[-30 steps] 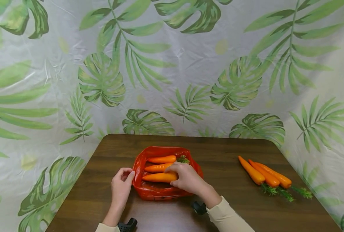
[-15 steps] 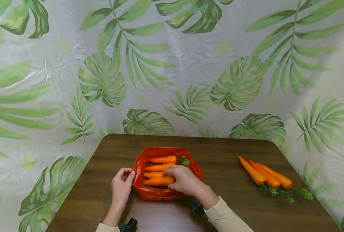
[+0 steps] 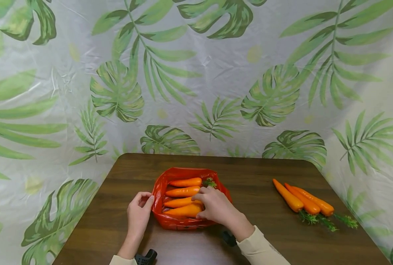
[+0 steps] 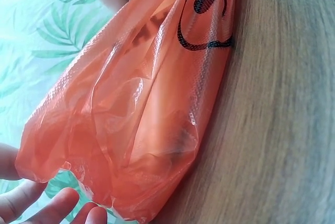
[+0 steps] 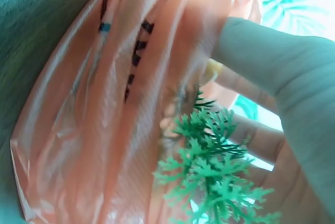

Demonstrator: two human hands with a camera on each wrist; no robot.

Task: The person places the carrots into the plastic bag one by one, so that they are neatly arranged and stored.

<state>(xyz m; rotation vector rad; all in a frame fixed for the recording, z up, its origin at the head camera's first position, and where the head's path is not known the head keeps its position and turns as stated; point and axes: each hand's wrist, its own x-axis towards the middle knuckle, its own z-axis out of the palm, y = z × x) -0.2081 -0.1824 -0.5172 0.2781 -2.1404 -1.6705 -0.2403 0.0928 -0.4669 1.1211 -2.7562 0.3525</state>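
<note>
A red plastic bag (image 3: 174, 223) lies with its mouth spread on the dark wooden table. Inside it several orange carrots lie side by side, the nearest carrot (image 3: 184, 211) along the front wall. My left hand (image 3: 139, 209) pinches the bag's left rim between thumb and fingers. Over the right end of the nearest carrots, my right hand (image 3: 217, 208) reaches into the bag. Its fingers are spread apart, with the thumb beside the front carrot's thick end. In the right wrist view, green carrot leaves (image 5: 214, 166) show between this hand and the bag wall.
On the right side of the table (image 3: 256, 191) rests a group of 3 carrots (image 3: 310, 204), their green tops toward the front right. A leaf-patterned curtain (image 3: 213, 73) hangs behind the table.
The front carrot has moved down toward the bag's front wall, uncovering the carrot behind it. My right hand has loosened from it and drawn slightly right. The left hand has stayed on the rim.
</note>
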